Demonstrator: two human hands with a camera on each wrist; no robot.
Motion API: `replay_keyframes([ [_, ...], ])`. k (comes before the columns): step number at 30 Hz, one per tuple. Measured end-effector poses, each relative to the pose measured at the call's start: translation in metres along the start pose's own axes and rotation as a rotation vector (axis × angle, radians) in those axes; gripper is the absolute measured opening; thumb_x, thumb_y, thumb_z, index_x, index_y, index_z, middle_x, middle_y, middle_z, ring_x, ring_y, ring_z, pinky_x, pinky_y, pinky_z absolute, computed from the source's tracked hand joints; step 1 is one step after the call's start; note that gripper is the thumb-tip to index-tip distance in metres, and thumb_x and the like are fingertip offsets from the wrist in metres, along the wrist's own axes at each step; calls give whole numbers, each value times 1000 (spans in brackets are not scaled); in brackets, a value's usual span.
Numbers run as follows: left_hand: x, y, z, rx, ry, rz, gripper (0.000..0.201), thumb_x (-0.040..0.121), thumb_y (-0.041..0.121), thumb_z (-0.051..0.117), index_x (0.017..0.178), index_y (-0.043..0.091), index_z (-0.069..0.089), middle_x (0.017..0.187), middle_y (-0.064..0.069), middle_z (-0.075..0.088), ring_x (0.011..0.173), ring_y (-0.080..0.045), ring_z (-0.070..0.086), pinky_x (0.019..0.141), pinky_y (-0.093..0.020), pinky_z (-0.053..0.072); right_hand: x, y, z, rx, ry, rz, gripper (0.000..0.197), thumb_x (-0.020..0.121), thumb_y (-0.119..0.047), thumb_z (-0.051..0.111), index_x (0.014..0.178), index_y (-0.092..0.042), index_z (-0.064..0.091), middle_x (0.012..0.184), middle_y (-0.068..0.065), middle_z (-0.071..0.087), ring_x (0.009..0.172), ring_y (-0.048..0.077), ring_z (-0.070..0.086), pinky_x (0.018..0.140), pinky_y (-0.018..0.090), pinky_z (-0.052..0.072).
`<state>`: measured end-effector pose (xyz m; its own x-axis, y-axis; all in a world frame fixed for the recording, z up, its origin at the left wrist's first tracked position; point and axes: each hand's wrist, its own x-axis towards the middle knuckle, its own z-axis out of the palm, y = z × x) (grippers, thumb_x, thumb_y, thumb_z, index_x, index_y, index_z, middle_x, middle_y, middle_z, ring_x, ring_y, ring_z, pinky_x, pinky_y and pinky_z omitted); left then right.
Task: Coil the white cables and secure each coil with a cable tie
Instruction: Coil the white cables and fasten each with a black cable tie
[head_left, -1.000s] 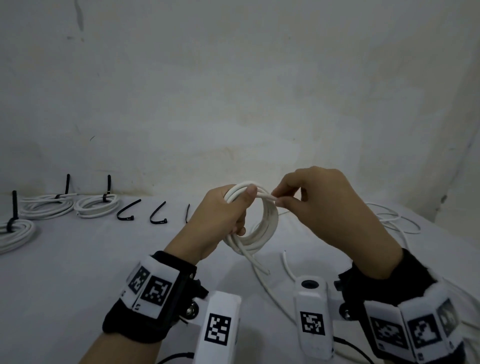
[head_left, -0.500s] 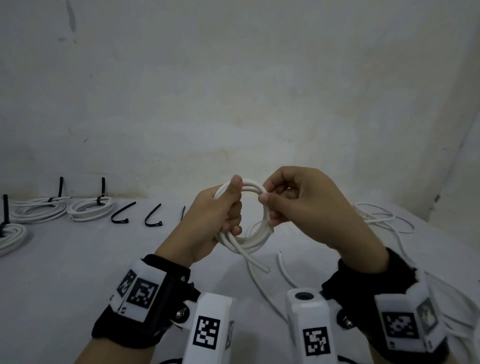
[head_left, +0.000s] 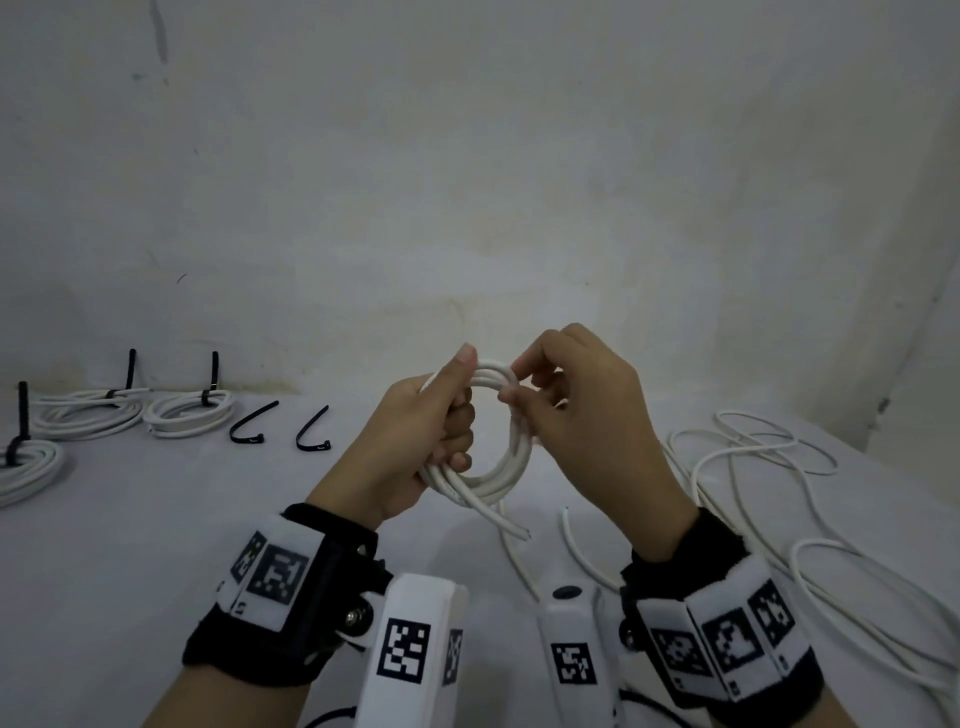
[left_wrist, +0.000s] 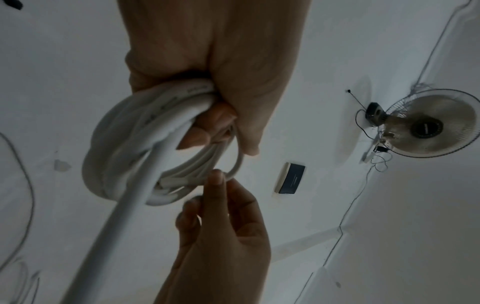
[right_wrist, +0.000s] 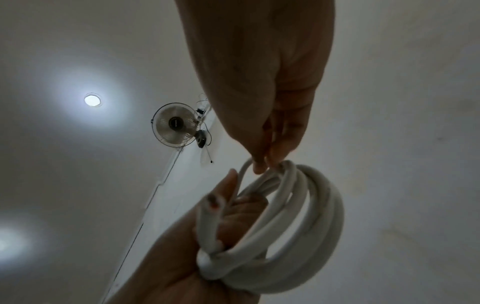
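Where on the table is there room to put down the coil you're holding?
Bare table lies front left, bordered by the tied coils, the loose black ties and the left hand. The right side is crowded with loose white cable, so the coil fits best on the left.

I have both forearms raised side by side. My left hand is closed in a fist round the coil, thumb up along its top. My right hand (wrist bent) pinches a strand with its fingers.
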<state>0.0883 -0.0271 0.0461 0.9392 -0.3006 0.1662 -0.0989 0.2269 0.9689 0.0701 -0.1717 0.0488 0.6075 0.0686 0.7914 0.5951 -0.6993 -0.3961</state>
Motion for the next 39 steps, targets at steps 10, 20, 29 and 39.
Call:
replay_keyframes([
  [10,-4,6,2,-84,-105,-32,42,72,54,53,65,17,34,43,8,20,31,-3,19,34,-15,31,5,7,-15,150,-105,-83,20,73,-12,79,75,-16,59,79,-6,51,70,5,47,66,10,37],
  [20,-1,-2,3,-56,-78,-107,39,87,43,51,65,16,34,44,7,21,30,-4,20,33,-15,30,3,7,-11,54,-183,92,36,67,-6,84,74,-22,52,90,-10,47,85,2,58,68,14,53],
  [29,-4,3,5,26,-96,-24,53,97,30,47,44,21,48,43,7,21,32,-4,19,35,-15,28,3,7,-10,717,-361,484,34,72,-38,64,94,-12,69,70,0,68,72,17,70,71,29,58],
  [39,-4,0,4,65,-37,30,42,92,31,54,52,20,53,46,5,24,35,-6,22,38,-18,33,1,13,-5,348,-338,138,12,95,-18,56,105,-12,59,64,-5,64,60,15,64,61,27,53],
])
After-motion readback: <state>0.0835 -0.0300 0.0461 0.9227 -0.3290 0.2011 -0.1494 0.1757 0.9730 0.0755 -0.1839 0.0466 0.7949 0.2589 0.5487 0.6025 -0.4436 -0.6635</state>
